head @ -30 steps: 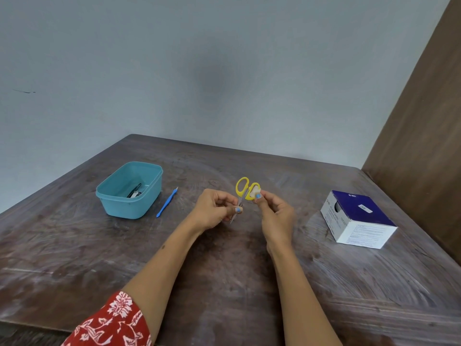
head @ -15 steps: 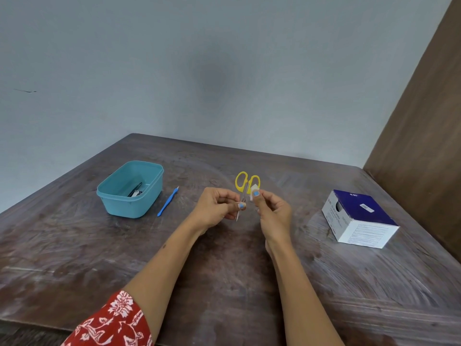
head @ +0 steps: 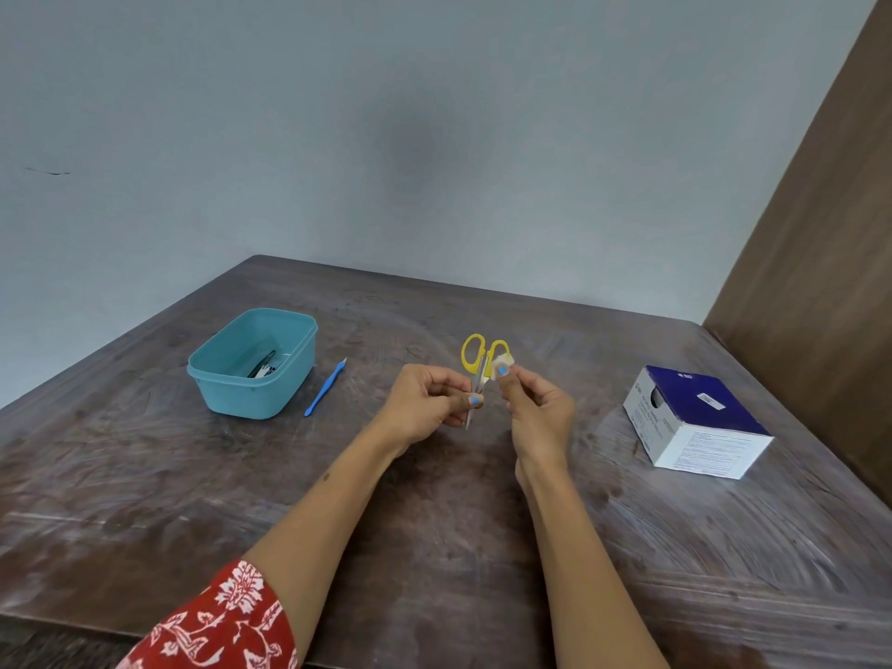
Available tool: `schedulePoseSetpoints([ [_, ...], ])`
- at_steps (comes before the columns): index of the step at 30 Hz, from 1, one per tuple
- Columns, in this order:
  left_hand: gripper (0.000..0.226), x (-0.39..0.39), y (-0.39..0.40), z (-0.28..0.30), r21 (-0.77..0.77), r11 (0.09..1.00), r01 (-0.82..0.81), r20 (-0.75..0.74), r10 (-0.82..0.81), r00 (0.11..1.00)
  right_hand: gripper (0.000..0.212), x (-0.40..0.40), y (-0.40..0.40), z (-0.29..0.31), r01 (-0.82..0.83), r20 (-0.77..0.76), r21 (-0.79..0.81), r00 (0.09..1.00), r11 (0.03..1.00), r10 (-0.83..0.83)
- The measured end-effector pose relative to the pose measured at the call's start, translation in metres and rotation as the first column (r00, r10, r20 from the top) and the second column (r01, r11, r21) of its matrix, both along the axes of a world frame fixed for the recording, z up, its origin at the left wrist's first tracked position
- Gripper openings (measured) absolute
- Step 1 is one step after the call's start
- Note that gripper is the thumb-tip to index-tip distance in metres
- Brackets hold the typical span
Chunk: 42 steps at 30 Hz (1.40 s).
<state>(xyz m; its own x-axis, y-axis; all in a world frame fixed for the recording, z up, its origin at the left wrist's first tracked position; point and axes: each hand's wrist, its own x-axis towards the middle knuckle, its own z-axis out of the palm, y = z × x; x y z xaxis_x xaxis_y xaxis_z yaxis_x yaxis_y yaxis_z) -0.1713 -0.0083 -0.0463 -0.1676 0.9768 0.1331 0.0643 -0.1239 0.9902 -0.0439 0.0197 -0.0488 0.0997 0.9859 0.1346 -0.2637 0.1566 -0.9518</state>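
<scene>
A plain, pale blue-grey wall fills the upper half of the view. It bears a small dark mark far to the left and a dim, darker patch near the middle. On the right stands a brown, wood-grained panel, and its foot meets the far right corner of the table. The table is dark brown wood, worn, with pale scuffs and swirling streaks across its top. Its far edge lies against the wall. The light is soft and even, leaving a faint sheen on the table's right side.
</scene>
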Motion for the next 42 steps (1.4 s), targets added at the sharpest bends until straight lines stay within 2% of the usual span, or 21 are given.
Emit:
schedulePoseSetpoints([
  [5,0.007,0.000,0.000,0.001,-0.001,1.000,-0.018,-0.009,0.018,1.000,0.010,-0.003,-0.005,-0.001,-0.145,0.120,-0.002,0.982,0.989,0.144],
  [11,0.010,0.001,0.000,0.003,-0.001,1.000,0.024,0.023,-0.024,0.999,0.004,-0.001,-0.005,0.005,-0.021,-0.035,-0.009,0.999,1.000,0.021],
  [15,0.011,0.001,-0.001,0.002,-0.013,0.999,0.040,0.002,-0.040,0.999,0.004,0.002,-0.005,0.007,0.001,-0.075,-0.014,0.997,1.000,-0.002],
  [18,0.013,0.001,-0.001,0.002,-0.005,1.000,0.010,-0.008,-0.010,1.000,0.008,0.001,-0.005,0.004,-0.032,-0.021,-0.035,0.999,0.999,0.031],
  [22,0.007,-0.001,-0.002,0.003,0.006,1.000,-0.013,-0.008,0.013,1.000,0.007,-0.002,-0.007,0.001,-0.153,0.053,-0.037,0.987,0.988,0.155],
  [25,0.009,0.000,-0.002,0.004,0.002,1.000,-0.010,0.006,0.010,1.000,0.006,-0.002,-0.005,0.002,-0.096,-0.056,-0.049,0.994,0.994,0.093],
  [27,0.009,0.001,-0.002,0.004,-0.007,1.000,-0.002,-0.010,0.002,1.000,0.018,0.000,-0.001,0.001,-0.009,-0.121,-0.053,0.993,0.999,0.003],
  [28,0.008,0.002,-0.002,0.003,-0.013,1.000,0.008,-0.024,-0.008,1.000,0.020,0.001,0.000,0.001,0.045,-0.106,-0.029,0.993,0.999,-0.048],
  [30,0.008,0.004,-0.002,0.003,-0.026,0.999,0.026,-0.040,-0.027,0.999,0.020,0.004,-0.001,0.001,0.174,0.077,0.109,0.980,0.979,-0.183],
  [32,0.010,0.004,-0.002,0.002,-0.034,0.999,0.028,-0.042,-0.030,0.999,0.020,0.004,-0.006,0.002,0.245,0.267,0.320,0.903,0.915,-0.335],
  [35,0.014,0.005,-0.002,0.003,-0.047,0.999,0.018,-0.041,-0.020,0.999,0.017,0.001,-0.010,0.002,0.189,0.406,0.545,0.792,0.817,-0.455],
  [38,0.017,0.005,-0.001,0.002,-0.047,0.999,-0.009,-0.035,0.008,0.999,0.016,0.000,-0.011,0.001,0.049,0.548,0.598,0.704,0.800,-0.452],
  [42,0.021,0.004,-0.001,0.003,-0.038,0.999,-0.035,-0.044,0.034,0.998,0.021,0.001,-0.012,0.001,-0.100,0.653,0.593,0.641,0.799,-0.404],
])
